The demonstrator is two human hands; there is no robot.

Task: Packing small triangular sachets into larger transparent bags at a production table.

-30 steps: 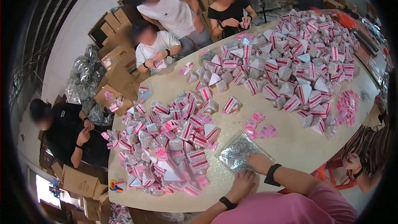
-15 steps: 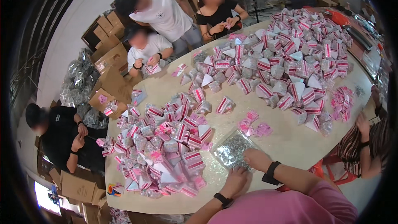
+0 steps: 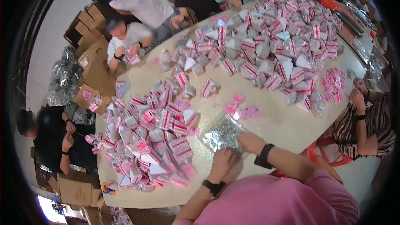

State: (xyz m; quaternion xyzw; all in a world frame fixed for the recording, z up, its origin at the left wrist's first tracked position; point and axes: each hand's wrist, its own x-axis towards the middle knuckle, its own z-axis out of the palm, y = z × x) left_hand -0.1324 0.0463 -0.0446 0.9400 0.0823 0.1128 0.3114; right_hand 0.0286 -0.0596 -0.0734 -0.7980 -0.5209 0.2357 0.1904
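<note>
Both hands: left hand [image 3: 223, 161] and right hand [image 3: 250, 141] press flat on the silvery foil sheet [image 3: 223, 133], lower centre.
Advice: hold edges even, clear of the pink packets [image 3: 154, 141].

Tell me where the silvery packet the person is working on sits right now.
In the head view, the silvery packet lies flat on the table near its lower edge, under both hands: left hand, right hand. The small pink labels lie just beyond it.

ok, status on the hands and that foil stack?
Left hand and right hand both resting on the stack of silver foil bags, grip unclear. Stack flat on table. Small pink packets just beyond it, not touching.
</note>
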